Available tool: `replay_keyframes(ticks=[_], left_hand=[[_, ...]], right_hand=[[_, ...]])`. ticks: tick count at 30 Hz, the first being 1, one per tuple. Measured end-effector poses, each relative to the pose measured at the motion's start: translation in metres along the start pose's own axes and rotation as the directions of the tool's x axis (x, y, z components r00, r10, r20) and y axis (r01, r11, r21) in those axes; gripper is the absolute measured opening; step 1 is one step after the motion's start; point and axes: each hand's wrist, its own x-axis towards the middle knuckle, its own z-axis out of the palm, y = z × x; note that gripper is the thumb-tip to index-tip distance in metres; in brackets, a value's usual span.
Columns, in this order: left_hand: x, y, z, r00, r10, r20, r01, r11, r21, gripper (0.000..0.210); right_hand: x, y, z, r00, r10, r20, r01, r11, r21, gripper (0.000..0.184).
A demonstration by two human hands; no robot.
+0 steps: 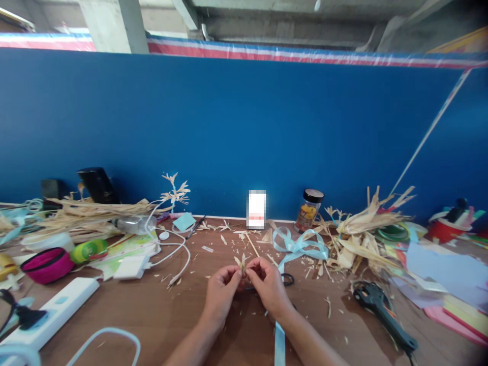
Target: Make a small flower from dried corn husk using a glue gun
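Observation:
My left hand and my right hand meet over the middle of the table, thumbs and fingertips pinched together. Between them is a small pale flower of dried husk, its pointed petals sticking up above my fingertips. The lower part of the flower is hidden by my fingers. A light blue ribbon lies looped just beyond my right hand, and its tail runs beneath my right wrist. Behind that hand, the black handle loop of some tool shows, the remainder covered. Husk scraps lie scattered around.
At right lie a black glue gun, a bundle of dried husks, coloured paper and a lidded jar. At left are a white power strip, a charger with cables, more husks and a finished flower stem. A blue partition stands behind.

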Motion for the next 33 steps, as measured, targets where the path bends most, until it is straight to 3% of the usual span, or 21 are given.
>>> replay_keyframes(ticks=[7,11,16,18,27,33], left_hand=[[0.000,0.000,-0.002,1.000,0.001,-0.021,-0.001,1.000,0.004,0.026],[0.002,0.000,-0.003,0.998,0.006,-0.058,-0.007,1.000,-0.024,0.026],[0.005,-0.002,-0.005,0.994,-0.006,-0.110,-0.001,0.998,-0.062,0.025],[0.005,-0.003,-0.005,0.992,-0.002,-0.126,-0.004,0.999,-0.051,0.024],[0.005,-0.002,-0.004,0.990,0.010,-0.142,-0.013,1.000,-0.016,0.025],[0.004,-0.002,-0.004,0.987,-0.009,-0.159,0.007,1.000,-0.012,0.026]], right_hand=[[-0.001,-0.001,0.000,1.000,-0.008,0.017,0.009,0.999,-0.054,0.008],[0.001,-0.001,-0.004,0.999,-0.029,0.023,0.033,0.980,-0.197,0.009],[0.005,0.000,-0.014,0.993,0.007,0.118,0.062,0.816,-0.574,0.014],[0.006,0.001,-0.018,0.987,0.046,0.157,0.069,0.753,-0.654,0.016],[0.003,0.007,-0.016,0.976,0.092,0.198,0.094,0.641,-0.762,0.015],[0.002,0.008,-0.018,0.976,0.078,0.204,0.110,0.630,-0.769,0.010]])
